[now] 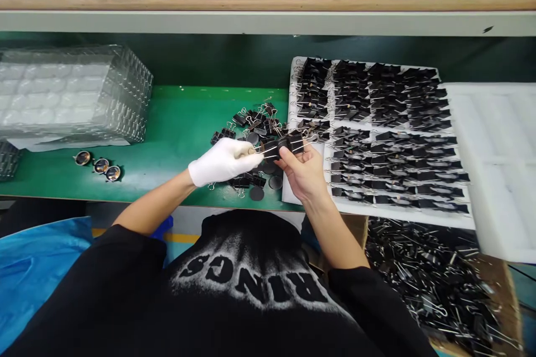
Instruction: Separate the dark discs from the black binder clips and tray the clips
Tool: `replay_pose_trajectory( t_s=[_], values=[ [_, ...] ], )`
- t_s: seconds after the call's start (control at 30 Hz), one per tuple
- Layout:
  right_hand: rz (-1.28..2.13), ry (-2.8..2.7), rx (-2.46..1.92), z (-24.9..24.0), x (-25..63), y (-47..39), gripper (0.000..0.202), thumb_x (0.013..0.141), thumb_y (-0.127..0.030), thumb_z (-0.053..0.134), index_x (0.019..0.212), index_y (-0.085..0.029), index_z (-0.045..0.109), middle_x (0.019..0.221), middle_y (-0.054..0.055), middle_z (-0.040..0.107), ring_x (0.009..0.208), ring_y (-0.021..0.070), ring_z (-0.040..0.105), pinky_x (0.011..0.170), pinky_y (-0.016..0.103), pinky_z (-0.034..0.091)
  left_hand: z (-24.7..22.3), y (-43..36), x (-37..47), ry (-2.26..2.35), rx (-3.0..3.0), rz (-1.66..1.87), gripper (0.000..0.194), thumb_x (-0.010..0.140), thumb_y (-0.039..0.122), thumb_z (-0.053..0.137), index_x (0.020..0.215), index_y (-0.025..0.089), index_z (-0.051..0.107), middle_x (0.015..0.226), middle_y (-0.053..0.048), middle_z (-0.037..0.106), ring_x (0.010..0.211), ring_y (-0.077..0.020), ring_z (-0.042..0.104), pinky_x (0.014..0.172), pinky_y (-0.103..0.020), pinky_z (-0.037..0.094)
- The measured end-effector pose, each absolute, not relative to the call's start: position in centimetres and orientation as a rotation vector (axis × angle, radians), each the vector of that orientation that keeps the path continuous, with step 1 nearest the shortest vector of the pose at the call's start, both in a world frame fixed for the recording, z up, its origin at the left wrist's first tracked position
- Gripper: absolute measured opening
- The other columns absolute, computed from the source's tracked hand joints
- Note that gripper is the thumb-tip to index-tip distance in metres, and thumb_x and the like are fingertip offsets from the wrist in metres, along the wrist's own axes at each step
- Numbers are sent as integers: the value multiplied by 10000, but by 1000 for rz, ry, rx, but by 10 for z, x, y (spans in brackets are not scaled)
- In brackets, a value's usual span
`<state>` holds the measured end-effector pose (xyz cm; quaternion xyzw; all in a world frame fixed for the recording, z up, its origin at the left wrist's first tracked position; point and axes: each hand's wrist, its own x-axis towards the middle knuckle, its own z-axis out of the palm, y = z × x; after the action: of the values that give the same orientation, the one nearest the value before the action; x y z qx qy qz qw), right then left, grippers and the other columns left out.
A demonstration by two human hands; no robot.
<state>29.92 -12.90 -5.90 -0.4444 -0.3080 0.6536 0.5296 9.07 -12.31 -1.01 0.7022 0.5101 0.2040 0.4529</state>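
Observation:
My left hand (230, 159), in a white glove, is closed on the wire handles of a black binder clip (271, 150). Bare, my right hand (307, 173) is closed around another black binder clip (295, 143) at the edge of the white tray. Both clips meet between my hands, and a dark rounded piece shows by my right thumb; how they join is hard to make out. Behind and below my hands, loose black binder clips (253, 120) lie in a pile on the green table (180, 117). Thin dark discs (257, 194) and a clear-looking disc (275, 182) lie among them.
White trays (307, 192) on the right bear rows of binder clips (389, 95). A pale tray (498, 178) lies farther right. Below is a box of loose clips (427, 279). Stacked clear plastic trays (62, 89) and round gold-rimmed pieces (101, 165) are left. A shelf (209, 22) crosses the back.

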Motion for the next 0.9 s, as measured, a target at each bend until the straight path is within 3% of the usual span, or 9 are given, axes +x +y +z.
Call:
replay_pose_trajectory(
  t_s=[0.13, 0.3, 0.37, 0.43, 0.53, 0.63, 0.73, 0.8, 0.9],
  values=[
    [1568, -711, -1078, -66, 297, -133, 590, 582, -501, 1029, 962, -253, 652, 910, -21, 734, 785, 135, 673, 728, 276, 601, -7, -118, 86, 1248, 1768, 410, 406, 903, 505, 636, 668, 181, 570, 573, 51, 461, 534, -81, 389, 485, -225, 300],
    [1408, -895, -952, -73, 306, -132, 491, 645, -459, 1019, 928, -266, 667, 880, -28, 742, 811, 142, 701, 822, 299, 611, 5, -110, 90, 1054, 1588, 275, 525, 1013, 631, 489, 913, 159, 695, 797, -62, 743, 600, -128, 614, 526, -240, 446],
    [1260, -1093, -829, -73, 315, -131, 410, 704, -449, 989, 888, -266, 672, 888, -7, 764, 876, 180, 734, 871, 346, 623, 9, -109, 97, 989, 1442, 239, 653, 1046, 688, 383, 871, 145, 701, 793, -104, 766, 548, -125, 607, 500, -244, 451],
    [1121, -1259, -757, -72, 328, -132, 348, 763, -434, 953, 926, -267, 695, 963, 23, 787, 945, 216, 751, 880, 386, 632, 11, -107, 106, 992, 1412, 241, 637, 1028, 701, 455, 797, 152, 681, 721, -87, 745, 520, -115, 589, 501, -234, 463],
    [1083, -1361, -868, -71, 353, -141, 680, 753, -416, 966, 1343, -308, 646, 1307, 83, 752, 1102, 255, 738, 863, 410, 647, 9, -104, 118, 1031, 1570, 334, 442, 1020, 573, 563, 984, 164, 729, 769, -45, 766, 637, -139, 684, 623, -239, 560],
    [982, -1318, -1073, -77, 373, -159, 1011, 756, -462, 955, 1601, -328, 416, 1476, 130, 655, 1181, 269, 703, 854, 416, 645, -2, -99, 131, 1146, 1741, 473, 392, 1023, 418, 555, 1295, 184, 713, 1109, -62, 819, 848, -162, 763, 809, -284, 625],
    [448, -1197, -1364, -88, 379, -180, 686, 881, -398, 839, 1487, -272, 542, 1337, 126, 695, 1102, 253, 683, 850, 418, 596, -19, -92, 148, 1239, 1827, 591, 408, 998, 351, 587, 1361, 191, 685, 1354, -78, 764, 1103, -198, 762, 999, -333, 617],
    [122, -1192, -1472, -96, 376, -191, 411, 941, -328, 759, 1324, -236, 641, 1206, 118, 720, 1050, 253, 679, 858, 429, 566, -31, -88, 161, 1313, 1860, 622, 390, 986, 333, 617, 1339, 181, 682, 1308, -79, 781, 1145, -211, 754, 1035, -354, 610],
    [-5, -1349, -1432, -105, 366, -201, 201, 994, -238, 677, 1194, -221, 684, 1082, 97, 749, 1024, 248, 701, 900, 431, 551, -47, -81, 181, 1403, 1971, 571, 360, 974, 297, 650, 1306, 164, 682, 1215, -84, 798, 1094, -223, 765, 1023, -377, 618]
  ],
)
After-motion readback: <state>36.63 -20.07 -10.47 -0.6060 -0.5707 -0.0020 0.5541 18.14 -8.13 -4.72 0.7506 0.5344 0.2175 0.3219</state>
